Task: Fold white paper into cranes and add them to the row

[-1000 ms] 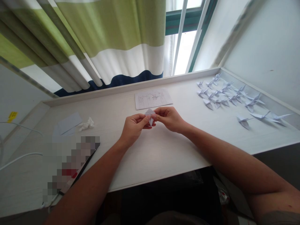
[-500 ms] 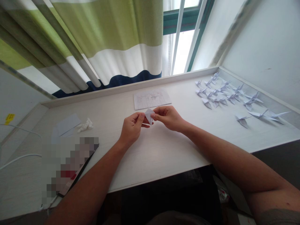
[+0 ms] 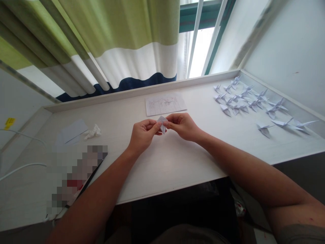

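A small folded white paper (image 3: 163, 126), diamond-shaped with a point toward me, is held between both hands above the white desk (image 3: 162, 162). My left hand (image 3: 143, 136) pinches its left side, with the thumb lying on the front face. From the other side, my right hand (image 3: 183, 126) grips the right edge between thumb and fingers. Some fingertips are hidden behind the paper. Just beyond the hands lies a sheet with a printed grid (image 3: 166, 105). Several folded paper cranes (image 3: 238, 98) stand grouped on the desk's right side.
At the left lie flat white paper sheets (image 3: 73, 131) and a crumpled tissue (image 3: 92, 132). A pixelated, dark-edged object (image 3: 83, 173) rests near my left forearm. White cables (image 3: 22, 166) run in from the left. A raised rim (image 3: 142, 92) borders the desk's back, below a curtain (image 3: 132, 30).
My left thumb has moved inward and lower on the folded paper, and both thumbs are now closer together. The view has shifted slightly.
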A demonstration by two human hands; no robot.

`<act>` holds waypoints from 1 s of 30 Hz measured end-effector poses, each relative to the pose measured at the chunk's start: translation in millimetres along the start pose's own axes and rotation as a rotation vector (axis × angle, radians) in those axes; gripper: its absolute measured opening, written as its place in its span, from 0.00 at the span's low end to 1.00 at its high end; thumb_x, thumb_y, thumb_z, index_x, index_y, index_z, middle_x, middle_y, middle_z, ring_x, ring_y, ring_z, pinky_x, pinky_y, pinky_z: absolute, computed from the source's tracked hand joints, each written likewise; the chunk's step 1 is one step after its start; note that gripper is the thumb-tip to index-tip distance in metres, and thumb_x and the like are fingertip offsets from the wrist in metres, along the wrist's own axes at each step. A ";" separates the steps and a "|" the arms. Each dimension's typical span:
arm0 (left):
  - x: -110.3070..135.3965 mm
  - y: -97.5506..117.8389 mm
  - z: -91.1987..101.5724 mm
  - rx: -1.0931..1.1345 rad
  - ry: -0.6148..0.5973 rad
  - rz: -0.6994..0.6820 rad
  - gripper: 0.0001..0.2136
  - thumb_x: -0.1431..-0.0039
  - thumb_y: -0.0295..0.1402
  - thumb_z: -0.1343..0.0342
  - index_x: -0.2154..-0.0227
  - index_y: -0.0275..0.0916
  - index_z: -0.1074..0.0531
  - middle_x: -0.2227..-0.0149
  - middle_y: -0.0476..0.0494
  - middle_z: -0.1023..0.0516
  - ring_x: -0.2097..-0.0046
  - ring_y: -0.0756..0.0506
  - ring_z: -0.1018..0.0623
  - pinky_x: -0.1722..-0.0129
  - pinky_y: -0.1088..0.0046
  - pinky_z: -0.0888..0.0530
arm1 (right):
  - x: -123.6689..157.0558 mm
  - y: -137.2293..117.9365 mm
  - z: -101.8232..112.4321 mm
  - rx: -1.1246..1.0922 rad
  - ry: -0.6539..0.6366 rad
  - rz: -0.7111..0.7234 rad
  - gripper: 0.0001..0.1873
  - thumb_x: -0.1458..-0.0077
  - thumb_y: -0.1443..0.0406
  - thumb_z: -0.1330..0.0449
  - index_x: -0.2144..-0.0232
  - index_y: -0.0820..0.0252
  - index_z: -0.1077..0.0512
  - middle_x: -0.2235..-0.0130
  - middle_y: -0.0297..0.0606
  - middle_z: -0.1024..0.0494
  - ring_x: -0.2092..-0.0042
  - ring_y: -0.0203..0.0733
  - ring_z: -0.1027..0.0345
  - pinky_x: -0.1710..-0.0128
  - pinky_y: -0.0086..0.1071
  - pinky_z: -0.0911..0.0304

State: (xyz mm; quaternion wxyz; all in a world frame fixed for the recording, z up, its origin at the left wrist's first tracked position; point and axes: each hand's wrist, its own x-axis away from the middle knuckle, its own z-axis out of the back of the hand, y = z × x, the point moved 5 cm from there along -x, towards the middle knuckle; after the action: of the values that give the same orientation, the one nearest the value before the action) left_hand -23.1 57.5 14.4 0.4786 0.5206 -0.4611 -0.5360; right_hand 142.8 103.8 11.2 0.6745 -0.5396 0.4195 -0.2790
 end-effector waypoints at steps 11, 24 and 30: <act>-3.7 -3.4 -0.7 0.166 -0.028 0.063 0.20 0.51 0.43 0.21 0.62 0.36 0.20 0.69 0.45 0.14 0.66 0.42 0.12 0.60 0.63 0.15 | 2.9 -9.2 4.8 0.232 -0.027 0.127 0.11 0.37 0.62 0.33 0.53 0.56 0.22 0.62 0.35 0.17 0.60 0.41 0.22 0.54 0.42 0.25; 2.3 -10.7 -6.7 0.192 -0.107 0.209 0.18 0.51 0.40 0.21 0.63 0.36 0.17 0.64 0.41 0.12 0.62 0.42 0.13 0.55 0.63 0.18 | -1.0 -11.3 16.1 0.236 -0.088 0.078 0.10 0.38 0.57 0.32 0.63 0.58 0.21 0.62 0.39 0.15 0.58 0.44 0.21 0.51 0.47 0.26; 3.7 -5.1 -6.4 0.070 -0.112 0.145 0.14 0.50 0.39 0.22 0.66 0.35 0.16 0.67 0.40 0.12 0.65 0.43 0.14 0.59 0.65 0.18 | -0.5 -11.9 14.3 0.258 -0.097 0.071 0.11 0.38 0.57 0.32 0.67 0.58 0.22 0.65 0.38 0.15 0.61 0.43 0.22 0.52 0.45 0.27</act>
State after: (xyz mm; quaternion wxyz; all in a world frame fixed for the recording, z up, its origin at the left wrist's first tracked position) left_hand -16.8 54.5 8.6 0.4712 0.4712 -0.5421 -0.5120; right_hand 155.9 108.1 23.7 0.7670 -0.4463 0.3660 -0.2803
